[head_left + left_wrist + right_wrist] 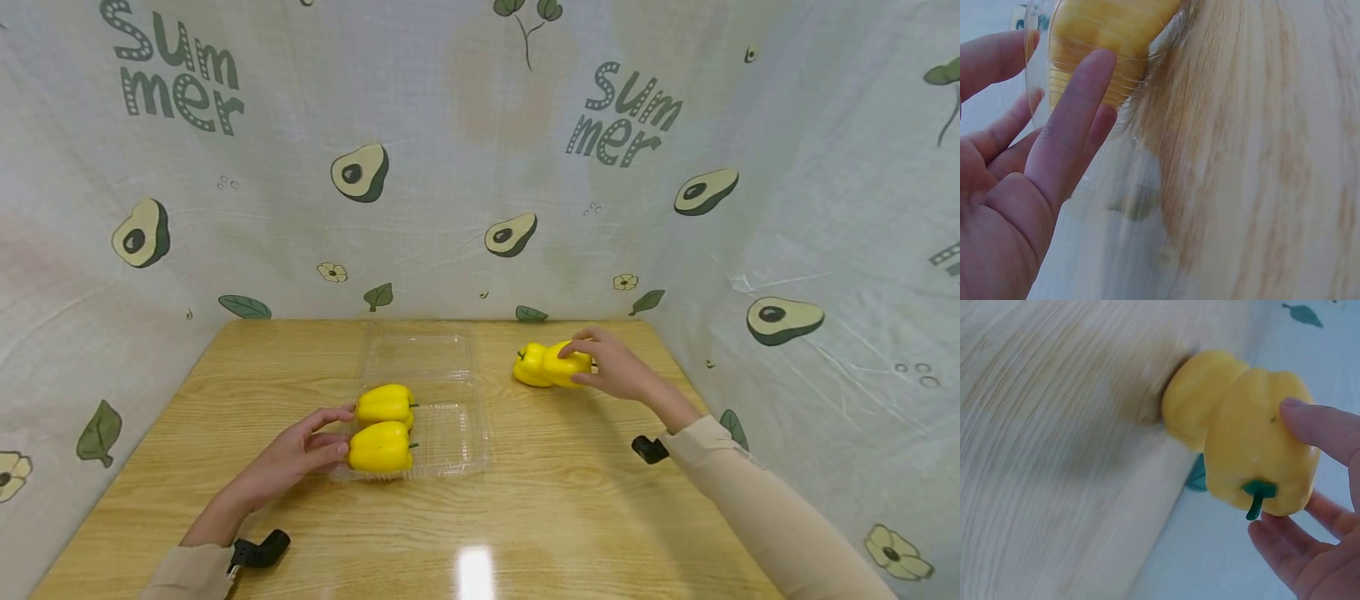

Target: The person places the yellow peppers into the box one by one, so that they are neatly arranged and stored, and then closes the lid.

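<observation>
Two yellow bell peppers, one farther back (pixel 384 405) and one nearer (pixel 379 447), lie side by side in the left part of a clear plastic clamshell box (pixel 450 468). At the box's left side rests my left hand (pixel 303 454), fingers fairly straight, fingertips right at the clear wall. The left wrist view shows this hand (pixel 1029 162) beside the box wall, yellow showing through it. My right hand (pixel 617 367) holds another yellow bell pepper (pixel 1260 437) between thumb and fingers, its green stem facing the wrist camera. Behind it is one more yellow pepper (pixel 529 365), partly hidden.
The box's transparent lid (pixel 416 358) lies folded back, away from me. A wood-grain table (pixel 540 500) carries everything. Printed cloth (pixel 442 108) hangs behind it and along both sides. A black wrist device (pixel 258 550) sits by the left sleeve, another (pixel 649 450) by the right.
</observation>
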